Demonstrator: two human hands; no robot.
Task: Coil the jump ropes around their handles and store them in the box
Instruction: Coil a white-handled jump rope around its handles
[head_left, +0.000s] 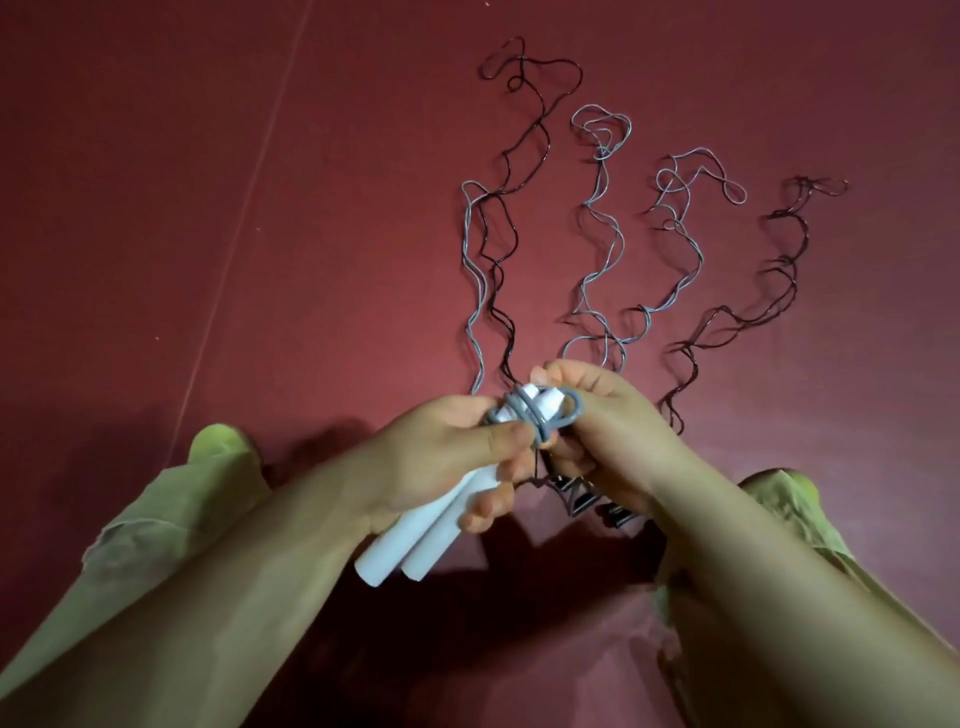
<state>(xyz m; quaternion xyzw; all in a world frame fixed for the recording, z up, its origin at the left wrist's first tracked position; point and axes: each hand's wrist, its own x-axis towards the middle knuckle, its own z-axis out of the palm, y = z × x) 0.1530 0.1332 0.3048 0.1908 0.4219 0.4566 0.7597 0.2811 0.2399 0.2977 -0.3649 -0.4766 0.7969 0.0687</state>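
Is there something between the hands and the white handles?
No. The left hand already grips the white handles, and the right hand pinches the grey rope wound on them. No box is in view.

1 head cam looks fwd and steeply down, close over both hands (524, 441), at the maroon floor (208, 208).

Dark red floor (156, 208) — dim light

right hand (597, 431) hiding dark handles (582, 501), forearms cut off
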